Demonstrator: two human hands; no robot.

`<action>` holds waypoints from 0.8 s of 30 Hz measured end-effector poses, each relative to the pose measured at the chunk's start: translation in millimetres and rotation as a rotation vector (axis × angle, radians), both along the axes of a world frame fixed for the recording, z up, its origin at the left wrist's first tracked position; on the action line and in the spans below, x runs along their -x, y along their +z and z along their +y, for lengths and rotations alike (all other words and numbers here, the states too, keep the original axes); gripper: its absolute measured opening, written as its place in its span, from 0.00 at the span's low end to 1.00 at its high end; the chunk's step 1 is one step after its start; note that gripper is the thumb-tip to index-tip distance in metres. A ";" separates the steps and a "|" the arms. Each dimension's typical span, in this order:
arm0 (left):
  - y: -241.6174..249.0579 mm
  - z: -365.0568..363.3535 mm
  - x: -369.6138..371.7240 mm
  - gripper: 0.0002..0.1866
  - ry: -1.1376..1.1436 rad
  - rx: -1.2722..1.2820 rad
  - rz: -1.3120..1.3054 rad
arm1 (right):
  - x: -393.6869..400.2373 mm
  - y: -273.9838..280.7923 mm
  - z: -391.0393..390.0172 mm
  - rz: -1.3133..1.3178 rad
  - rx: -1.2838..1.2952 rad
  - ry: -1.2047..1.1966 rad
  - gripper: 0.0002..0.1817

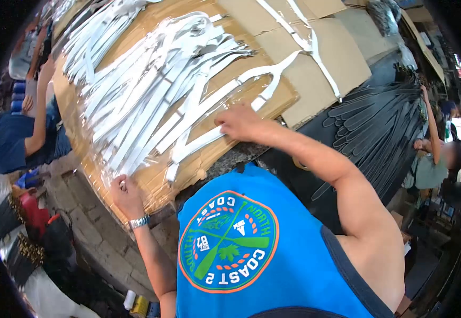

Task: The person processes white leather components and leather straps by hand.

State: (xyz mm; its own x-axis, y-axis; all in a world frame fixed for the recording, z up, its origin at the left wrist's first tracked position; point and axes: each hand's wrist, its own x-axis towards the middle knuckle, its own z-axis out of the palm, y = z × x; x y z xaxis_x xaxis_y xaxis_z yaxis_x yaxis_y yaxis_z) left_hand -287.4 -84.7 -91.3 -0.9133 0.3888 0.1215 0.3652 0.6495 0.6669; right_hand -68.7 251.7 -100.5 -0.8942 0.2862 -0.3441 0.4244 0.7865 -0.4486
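A pair of white elastic suspenders (205,139) lies across the front right of the cardboard, its Y-shaped end pointing away from me. My right hand (239,123) is closed on one of its straps. At the near left corner of the cardboard, my left hand (127,195), with a metal watch on the wrist, has its fingers curled together beside the clear plastic; what they hold, if anything, is too small to make out. Just beyond it lies a big pile of white suspenders (151,90) with metal clips and sliders, partly under clear plastic.
More white suspenders (302,42) lie on another cardboard sheet (342,58). To the right, many black straps (373,127) fan out, held at the far end by another person (432,159). A person in dark blue (21,135) is at the left. Paving (90,225) shows below.
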 end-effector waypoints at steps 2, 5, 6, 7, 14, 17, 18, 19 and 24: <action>-3.8 -1.7 -1.0 0.06 -0.014 -0.008 -0.002 | -10.2 2.7 -18.8 0.370 -0.216 0.010 0.16; -0.4 -1.4 -1.6 0.06 -0.001 0.024 -0.056 | -21.7 27.9 -31.2 0.507 -0.217 -0.022 0.18; 1.5 -1.2 -2.9 0.06 0.009 0.019 -0.072 | -28.3 30.4 -30.9 0.476 -0.207 -0.059 0.17; 3.0 -1.0 -4.0 0.06 0.020 0.013 -0.088 | -38.2 32.7 -28.9 0.445 -0.198 -0.095 0.16; 4.4 -6.3 0.5 0.09 0.024 0.030 -0.039 | -103.0 2.8 46.1 0.365 -0.350 -0.482 0.19; 20.7 13.1 -8.9 0.14 -0.102 0.089 0.286 | -110.4 -12.1 92.9 0.323 -0.090 -0.728 0.23; 28.6 26.1 -16.5 0.16 -0.182 0.116 0.430 | -110.1 -16.2 105.4 0.318 0.013 -0.825 0.25; 32.2 38.0 -24.2 0.18 -0.260 0.142 0.573 | -108.3 -21.2 117.1 0.297 0.005 -0.871 0.28; 7.6 95.1 -64.3 0.23 -0.607 0.082 0.238 | -98.6 -44.4 159.4 0.335 0.020 -1.031 0.43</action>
